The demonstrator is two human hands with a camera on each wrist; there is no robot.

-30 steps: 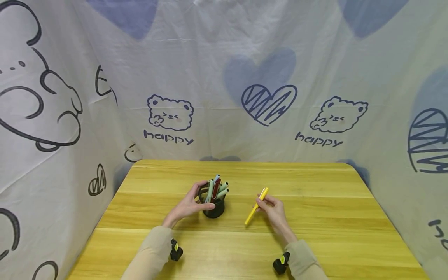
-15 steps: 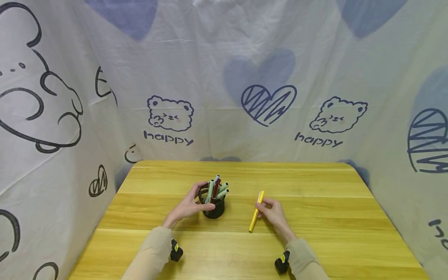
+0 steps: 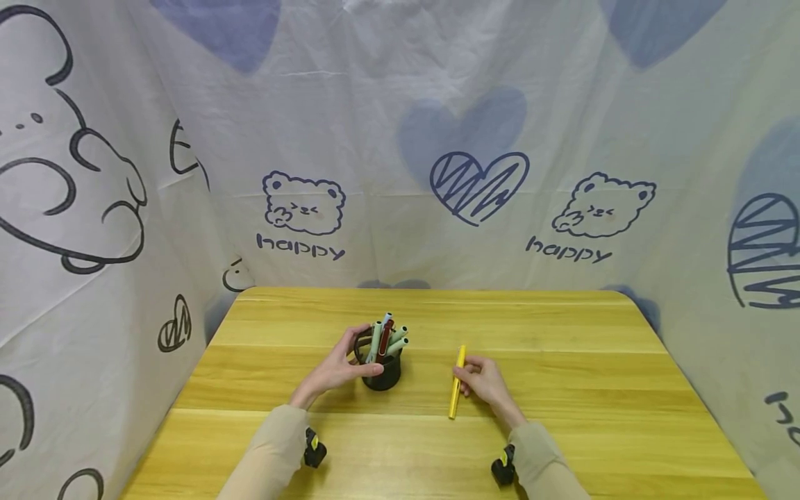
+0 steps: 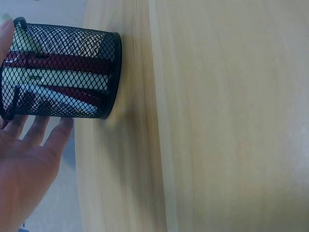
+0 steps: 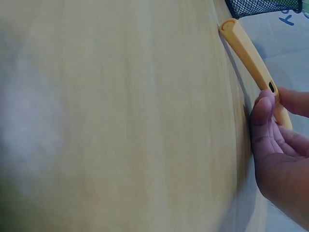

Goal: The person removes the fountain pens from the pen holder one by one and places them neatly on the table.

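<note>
In the head view, a black mesh pen holder [image 3: 384,378] stands upright on the table, filled with several pale green pens [image 3: 376,340], a dark red pen [image 3: 385,340] and a light blue one. My left hand [image 3: 337,368] holds the holder from its left side, thumb in front and fingers behind; the left wrist view shows fingertips against the mesh [image 4: 72,41]. To the right, my right hand [image 3: 489,383] pinches a yellow pen [image 3: 453,404] between thumb and fingers. That pen points toward the table's near side, its other end upward. In the right wrist view, the yellow pen [image 5: 251,55] appears near the holder's corner.
The wooden table [image 3: 594,389] has light, striped boards. A white cloth [image 3: 375,139] printed with hearts and bears hangs behind it and along both sides. Small black wrist cameras [image 3: 315,448] are strapped on both forearms.
My right hand has turned the yellow pen from a slant to nearly straight up and down in the head view, its lower end shifting nearer. The left hand and holder have stayed put.
</note>
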